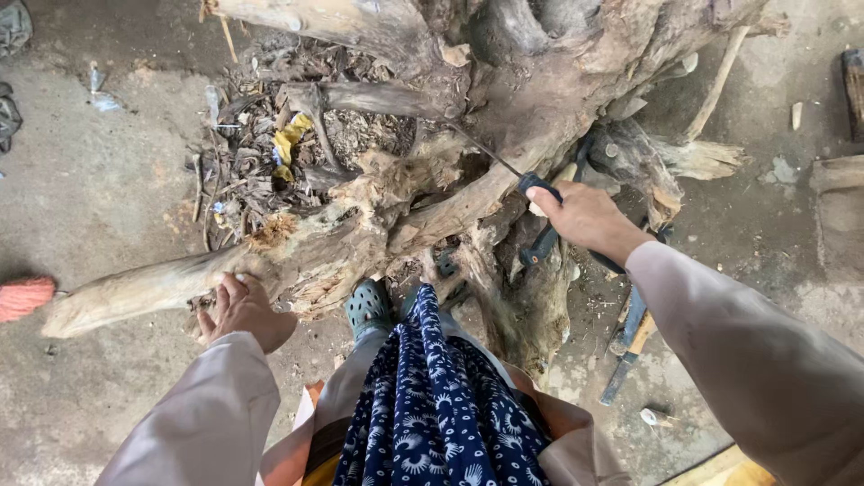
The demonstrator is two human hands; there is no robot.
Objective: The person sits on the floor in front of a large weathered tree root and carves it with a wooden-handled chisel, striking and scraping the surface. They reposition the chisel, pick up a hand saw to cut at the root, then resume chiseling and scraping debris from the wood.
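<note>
A big gnarled tree stump with long roots [387,207] lies on the ground in front of me. My right hand [585,219] is closed around the dark handle of a hand saw [537,189], whose thin blade reaches up-left into a root near the stump's middle. My left hand [241,310] rests on the lower side of a long pale root [144,290] that stretches to the left, fingers curled against the wood. One foot in a green perforated clog [369,306] stands against the stump's base.
Dry leaves, twigs and a yellow wrapper [290,142] fill the hollow behind the stump. A tool with a wooden handle [627,355] lies on the ground at right. An orange brush [25,297] sits at the left edge. Wood pieces lie at far right.
</note>
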